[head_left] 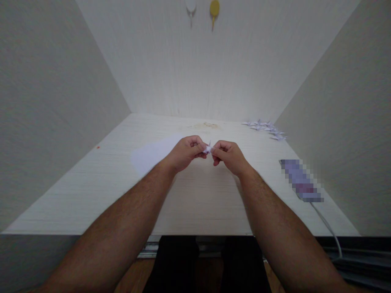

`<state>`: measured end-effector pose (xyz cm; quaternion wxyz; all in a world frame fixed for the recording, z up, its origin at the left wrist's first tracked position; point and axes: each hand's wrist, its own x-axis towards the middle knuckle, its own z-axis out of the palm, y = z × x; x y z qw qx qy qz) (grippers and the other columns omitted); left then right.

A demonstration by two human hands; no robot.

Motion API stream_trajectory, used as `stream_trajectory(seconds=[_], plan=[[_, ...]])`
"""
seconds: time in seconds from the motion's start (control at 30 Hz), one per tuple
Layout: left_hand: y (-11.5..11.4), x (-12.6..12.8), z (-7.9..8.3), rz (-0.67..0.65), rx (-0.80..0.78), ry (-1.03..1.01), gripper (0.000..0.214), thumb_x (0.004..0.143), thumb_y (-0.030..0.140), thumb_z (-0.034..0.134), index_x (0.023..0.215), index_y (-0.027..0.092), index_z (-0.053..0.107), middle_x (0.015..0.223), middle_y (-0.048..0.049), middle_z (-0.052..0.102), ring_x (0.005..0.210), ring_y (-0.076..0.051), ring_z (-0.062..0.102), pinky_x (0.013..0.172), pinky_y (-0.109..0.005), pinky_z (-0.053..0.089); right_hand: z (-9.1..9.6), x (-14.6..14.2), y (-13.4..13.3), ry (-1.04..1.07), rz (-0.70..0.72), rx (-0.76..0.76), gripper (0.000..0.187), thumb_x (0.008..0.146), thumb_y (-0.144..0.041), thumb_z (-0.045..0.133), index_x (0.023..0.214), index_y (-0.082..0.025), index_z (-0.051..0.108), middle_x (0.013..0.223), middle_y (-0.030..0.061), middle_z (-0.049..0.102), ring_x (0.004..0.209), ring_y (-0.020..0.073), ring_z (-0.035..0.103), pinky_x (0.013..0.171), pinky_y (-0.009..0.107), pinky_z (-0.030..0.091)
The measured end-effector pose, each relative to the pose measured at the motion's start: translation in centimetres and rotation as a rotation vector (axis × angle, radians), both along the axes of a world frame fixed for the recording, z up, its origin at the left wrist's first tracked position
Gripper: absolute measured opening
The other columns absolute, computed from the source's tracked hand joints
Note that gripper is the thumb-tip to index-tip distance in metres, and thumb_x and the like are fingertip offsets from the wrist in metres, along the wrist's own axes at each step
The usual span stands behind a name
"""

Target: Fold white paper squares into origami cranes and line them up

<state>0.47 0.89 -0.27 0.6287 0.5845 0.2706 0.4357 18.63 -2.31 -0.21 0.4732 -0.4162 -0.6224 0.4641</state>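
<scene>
Between my two hands, above the middle of the table, is a small folded white paper crane with one thin point sticking up. My left hand pinches it from the left, thumb on the near side. From the right, the thumb and fingers of my right hand are closed on its other end. My fingertips cover part of the paper. A cluster of several similar white paper cranes lies at the back right of the table. White paper lies flat just left of my left hand.
The pale table is bounded by walls at the back, left and right. A blurred-out phone-like device lies at the right with a white cable running over the front edge. Two hooks, one yellow, hang on the back wall.
</scene>
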Motion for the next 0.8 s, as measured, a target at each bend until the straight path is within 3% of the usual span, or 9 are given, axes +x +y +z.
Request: stream_trajectory(seconds=[0.37,0.63,0.8], plan=[[-0.3,-0.1,0.7,-0.057,-0.031,-0.031,0.030,0.067,0.034,0.081,0.068,0.014,0.060,0.074,-0.0041,0.067,0.065,-0.011,0.061,0.060,-0.023,0.048,-0.3,0.6,0.2,0.092,0.107,-0.017,0.022,0.074,-0.036,0.072,0.067,-0.019,0.060,0.055,-0.0046,0.058,0.046,0.0084,0.053,0.047,0.021,0.045],[-0.8,-0.6,1.2,-0.211,-0.136,-0.105,0.031,0.066,0.034,0.083,0.065,0.014,0.060,0.076,-0.0053,0.065,0.065,-0.012,0.060,0.057,-0.024,0.046,-0.4,0.8,-0.1,0.218,0.288,-0.093,0.029,0.073,-0.040,0.077,0.069,-0.018,0.059,0.057,-0.0045,0.062,0.046,0.0083,0.055,0.050,0.023,0.048],[-0.8,-0.4,0.9,-0.309,-0.157,-0.190,0.029,0.068,0.032,0.081,0.065,0.013,0.060,0.076,-0.0046,0.063,0.069,-0.014,0.061,0.063,-0.028,0.050,-0.2,0.6,-0.4,0.265,0.379,-0.114,0.028,0.074,-0.038,0.078,0.069,-0.017,0.060,0.055,-0.0044,0.062,0.046,0.0076,0.055,0.051,0.021,0.048]])
